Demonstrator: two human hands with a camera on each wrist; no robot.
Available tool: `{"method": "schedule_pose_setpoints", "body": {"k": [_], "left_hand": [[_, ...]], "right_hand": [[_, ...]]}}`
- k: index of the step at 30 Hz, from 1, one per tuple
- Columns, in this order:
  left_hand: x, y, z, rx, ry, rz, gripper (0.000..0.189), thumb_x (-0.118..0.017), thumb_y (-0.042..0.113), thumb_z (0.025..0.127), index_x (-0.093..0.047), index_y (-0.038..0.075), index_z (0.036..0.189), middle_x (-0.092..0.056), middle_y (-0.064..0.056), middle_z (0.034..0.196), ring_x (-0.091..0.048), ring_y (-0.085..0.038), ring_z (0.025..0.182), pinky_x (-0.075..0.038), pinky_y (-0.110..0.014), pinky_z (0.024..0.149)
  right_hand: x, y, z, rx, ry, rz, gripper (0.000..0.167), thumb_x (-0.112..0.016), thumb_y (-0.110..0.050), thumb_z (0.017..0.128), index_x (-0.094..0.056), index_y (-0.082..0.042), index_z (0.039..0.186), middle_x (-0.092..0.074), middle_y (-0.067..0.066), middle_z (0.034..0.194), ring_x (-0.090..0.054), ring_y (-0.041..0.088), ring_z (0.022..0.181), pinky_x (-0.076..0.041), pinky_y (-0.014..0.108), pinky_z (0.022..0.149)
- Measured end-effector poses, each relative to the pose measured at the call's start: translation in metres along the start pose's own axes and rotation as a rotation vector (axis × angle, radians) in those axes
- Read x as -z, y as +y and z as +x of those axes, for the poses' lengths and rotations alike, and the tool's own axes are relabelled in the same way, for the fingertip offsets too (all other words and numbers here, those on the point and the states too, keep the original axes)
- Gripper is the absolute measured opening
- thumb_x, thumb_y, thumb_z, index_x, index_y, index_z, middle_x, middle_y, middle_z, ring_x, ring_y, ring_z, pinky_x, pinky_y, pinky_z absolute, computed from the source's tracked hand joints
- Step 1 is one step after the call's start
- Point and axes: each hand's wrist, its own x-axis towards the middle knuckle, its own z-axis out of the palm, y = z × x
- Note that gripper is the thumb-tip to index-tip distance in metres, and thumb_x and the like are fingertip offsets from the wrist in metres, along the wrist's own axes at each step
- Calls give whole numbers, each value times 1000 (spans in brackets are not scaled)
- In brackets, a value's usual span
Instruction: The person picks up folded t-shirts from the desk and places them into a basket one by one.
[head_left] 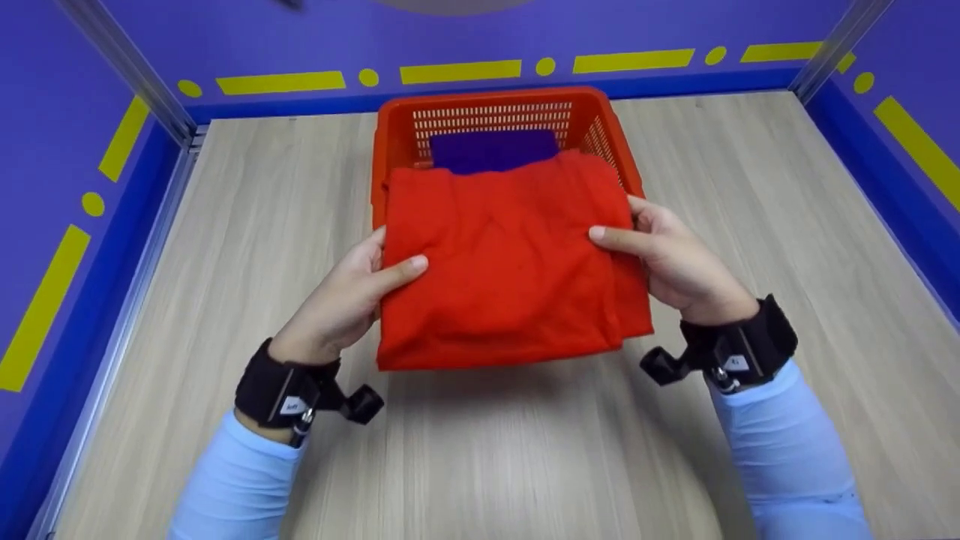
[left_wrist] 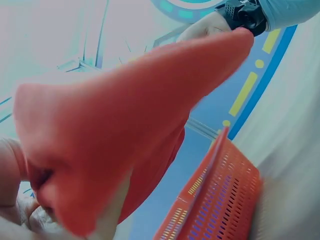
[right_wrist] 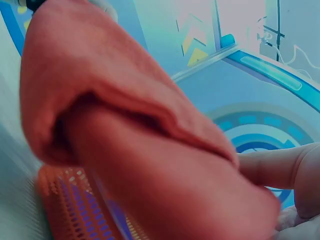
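A folded piece of red cloth point(head_left: 502, 262) is held up between both hands, hanging in soft layers in front of and over the near part of an orange-red basket point(head_left: 390, 135). On its left edge, my left hand point(head_left: 349, 289) pinches it, thumb on top and fingers hidden beneath. My right hand point(head_left: 679, 259) grips the right edge the same way. Inside the basket a folded purple cloth point(head_left: 491, 148) shows behind the red one. Both wrist views have the red cloth point(left_wrist: 110, 120) raised above the level of the basket point(left_wrist: 225, 195).
The basket has slotted walls and stands on a wood-grain table point(head_left: 285, 225) near the back wall. Blue-purple panels point(head_left: 300, 45) with yellow marks enclose the table at the back and both sides. Metal posts point(head_left: 142, 67) rise at the back corners.
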Motion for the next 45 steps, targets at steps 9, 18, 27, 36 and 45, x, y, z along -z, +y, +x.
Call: {"method": "schedule_pose_setpoints", "body": {"k": [9,18,27,36,45], "left_hand": [[2,18,33,-88,43,7,71,-55,0,101,-19,14,161,-47,-13,146,-56,-24,121,-51,-36,99],[16,13,70,-50,72,8,97,-58,-9,93,-3,26,164,-33,-10,156,-44,-29,132,-43,-41,108],[35,-2,111,-2,239,77,91,-47,-18,94,-9,25,165,-15,0,168,-24,-20,147,-21,-34,121],[36,-8,136,85,301,196,85,-46,-12,98,-16,32,164,-15,3,169,-22,-17,149,-21,-33,121],[39,-6,151,97,332,342,86,-43,-12,99,-15,38,163,-10,10,169,-12,-9,151,-19,-29,119]], "right_hand": [[7,-19,44,63,52,73,39,-65,-3,97,-51,-3,133,-65,12,108,-68,20,89,-59,31,78],[17,-15,83,-8,137,50,41,-59,-1,98,-50,-10,137,-56,9,118,-62,20,98,-54,30,83],[21,-14,122,-160,187,38,66,-58,4,95,-41,-22,154,-45,4,136,-44,21,121,-37,34,103],[34,-14,150,-197,253,-16,70,-50,10,95,-38,-22,157,-42,3,141,-43,19,121,-36,31,105],[38,-8,166,-104,269,-64,70,-47,17,93,-40,-16,155,-46,5,141,-45,19,122,-37,30,105]]}}
